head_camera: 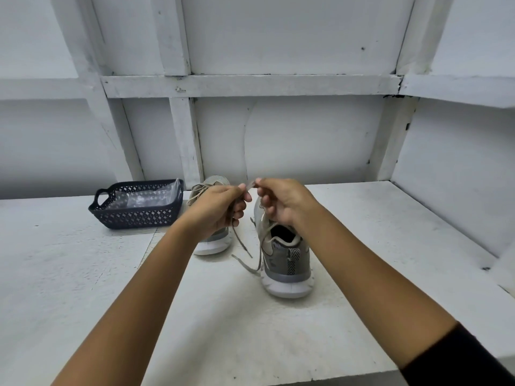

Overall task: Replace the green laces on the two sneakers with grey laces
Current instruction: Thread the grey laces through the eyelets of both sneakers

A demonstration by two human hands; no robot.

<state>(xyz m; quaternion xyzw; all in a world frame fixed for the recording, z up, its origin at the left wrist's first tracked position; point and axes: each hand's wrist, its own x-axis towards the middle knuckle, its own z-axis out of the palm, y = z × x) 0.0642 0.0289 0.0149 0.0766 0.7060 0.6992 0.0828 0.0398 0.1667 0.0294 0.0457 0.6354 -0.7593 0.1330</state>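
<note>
The bench [83, 274] has a wall close behind it and a side wall along its right edge. Most room to move lies toward the near edge. A basket [133, 218] sits at the left rear, just beside the left sneaker [214, 242]. The right sneaker [288, 263] stands nearer, heel toward the camera. Above the gap between them, the left hand [220, 208] and right hand [281, 201] each pinch the lace [249, 185], both grips closed on it. A short span is stretched between the fingertips, and strands trail to the bench below.
</note>
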